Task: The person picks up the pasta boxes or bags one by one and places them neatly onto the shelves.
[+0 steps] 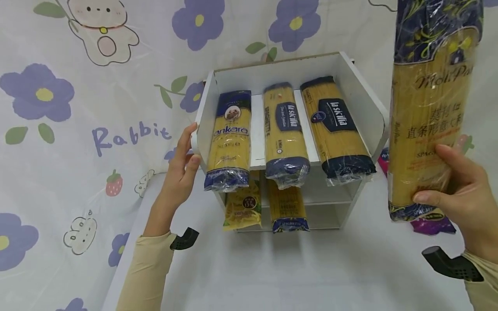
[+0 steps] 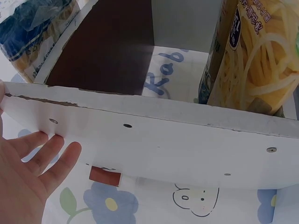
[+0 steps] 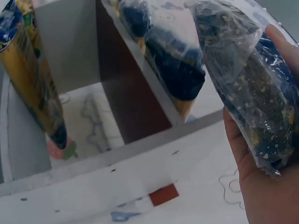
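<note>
Upright, a spaghetti pack (image 1: 429,108) is gripped by curled right hand (image 1: 463,190) fingers; "la sicilia", "ankara" are read on shelf (image 1: 365,99) packs; left hand (image 1: 180,166) fingers lie straight against its side.

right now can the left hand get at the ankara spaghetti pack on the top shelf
Probably yes. The left hand rests on the white shelf unit's left wall, holding nothing, and the Ankara spaghetti pack lies just inside that wall, its front end overhanging the shelf edge with nothing between.

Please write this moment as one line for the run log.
left hand: touches white shelf side | right hand: holds spaghetti pack upright, beside shelf | top shelf: three packs lying
</note>
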A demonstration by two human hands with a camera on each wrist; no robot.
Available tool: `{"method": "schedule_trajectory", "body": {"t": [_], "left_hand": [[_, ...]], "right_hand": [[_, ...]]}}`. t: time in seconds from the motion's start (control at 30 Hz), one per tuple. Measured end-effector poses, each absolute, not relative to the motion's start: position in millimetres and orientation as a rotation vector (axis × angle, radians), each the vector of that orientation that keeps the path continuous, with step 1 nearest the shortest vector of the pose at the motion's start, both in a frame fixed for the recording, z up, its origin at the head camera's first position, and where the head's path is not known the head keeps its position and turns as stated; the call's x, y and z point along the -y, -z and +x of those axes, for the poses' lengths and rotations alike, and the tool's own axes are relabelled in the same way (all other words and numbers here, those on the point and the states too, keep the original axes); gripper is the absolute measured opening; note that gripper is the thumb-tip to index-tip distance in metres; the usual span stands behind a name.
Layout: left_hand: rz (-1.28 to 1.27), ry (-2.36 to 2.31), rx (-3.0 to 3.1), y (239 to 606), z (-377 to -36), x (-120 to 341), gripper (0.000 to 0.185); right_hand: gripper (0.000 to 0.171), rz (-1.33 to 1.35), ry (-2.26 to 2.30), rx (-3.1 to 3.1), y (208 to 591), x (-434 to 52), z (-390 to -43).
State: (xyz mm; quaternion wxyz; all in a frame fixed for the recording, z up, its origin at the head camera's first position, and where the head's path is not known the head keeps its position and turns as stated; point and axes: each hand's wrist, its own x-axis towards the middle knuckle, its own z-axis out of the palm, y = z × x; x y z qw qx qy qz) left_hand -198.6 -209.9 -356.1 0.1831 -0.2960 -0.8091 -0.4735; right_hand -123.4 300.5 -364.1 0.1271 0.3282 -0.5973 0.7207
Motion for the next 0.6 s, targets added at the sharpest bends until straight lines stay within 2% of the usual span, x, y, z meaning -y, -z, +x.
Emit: {"method": "schedule_trajectory", "body": {"t": [0.33,0.6], "left_hand": [[-0.846,1.34,2.278,355,-199,211,0.071],[-0.829,1.33,2.294,355,-198,211,0.071]], "right_hand": [[0.067,1.586,-1.818,1.851,360,-276,-125],[0.059,1.587,-1.559,2.155,374,-252,-122]]}}
